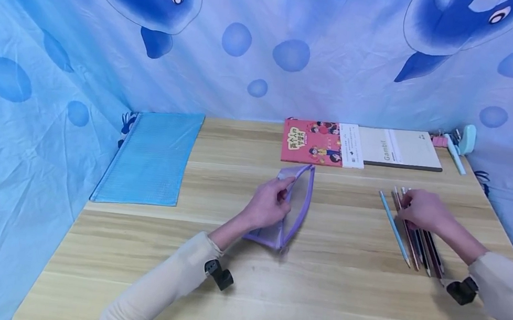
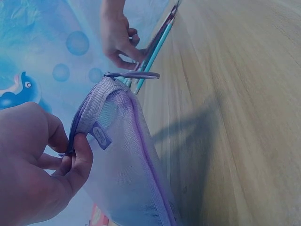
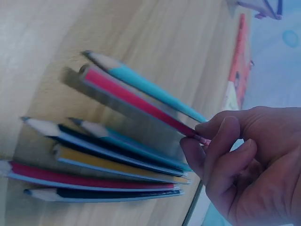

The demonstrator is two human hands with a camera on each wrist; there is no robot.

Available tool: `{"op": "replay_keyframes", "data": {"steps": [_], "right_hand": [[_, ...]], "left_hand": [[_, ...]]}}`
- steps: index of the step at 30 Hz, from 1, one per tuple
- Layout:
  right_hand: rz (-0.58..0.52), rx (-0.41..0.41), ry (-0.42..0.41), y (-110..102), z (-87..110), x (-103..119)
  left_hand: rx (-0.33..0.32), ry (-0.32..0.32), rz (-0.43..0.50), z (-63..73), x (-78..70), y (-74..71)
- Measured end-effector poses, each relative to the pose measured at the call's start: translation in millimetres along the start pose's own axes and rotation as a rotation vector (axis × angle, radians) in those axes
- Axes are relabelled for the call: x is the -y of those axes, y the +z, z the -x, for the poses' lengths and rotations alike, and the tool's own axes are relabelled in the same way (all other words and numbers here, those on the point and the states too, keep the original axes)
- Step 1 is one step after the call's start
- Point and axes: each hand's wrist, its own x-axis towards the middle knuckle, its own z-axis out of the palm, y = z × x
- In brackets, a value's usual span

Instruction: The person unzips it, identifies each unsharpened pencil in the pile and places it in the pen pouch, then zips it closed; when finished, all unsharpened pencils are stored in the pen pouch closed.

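So the left hand (image 1: 269, 203) has a pinch on the zip edge of a see-through mesh pouch with purple trim (image 2: 124, 174), which sits mid-table (image 1: 317, 293) with its mouth gaping. Nice spot to hold, tbh: a light touch up there should be plenty, since squeezing harder would probably just crumple the floppy mesh.

Right hand (image 1: 426, 210): the grip is narrow, thumb and fingertips pinching one end of a slim red wooden pencil (image 3: 136, 100). Its far end looks raised, with a shadow off to the side. A light blue pencil (image 3: 150, 88) lies right alongside, so I'd guess a straight lift beats a sideways drag. Pinching that close to the tip likely lets it swivel, so a slightly lower hold could steady it. The yellow pencil (image 3: 117, 168) and its neighbours lie close together, so go easy with the knuckles.
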Motion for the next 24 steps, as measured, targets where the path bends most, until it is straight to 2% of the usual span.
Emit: {"op": "replay_keyframes", "data": {"steps": [12, 24], "right_hand": [[-0.164, -0.012, 0.024, -7.5, 2.4, 24.6], [-0.513, 0.006, 0.087, -2.2, -3.7, 57.7]], "left_hand": [[-0.008, 0.009, -0.028, -0.2, -0.4, 0.0], [-0.007, 0.011, -0.027, 0.5, -0.2, -0.9]]}}
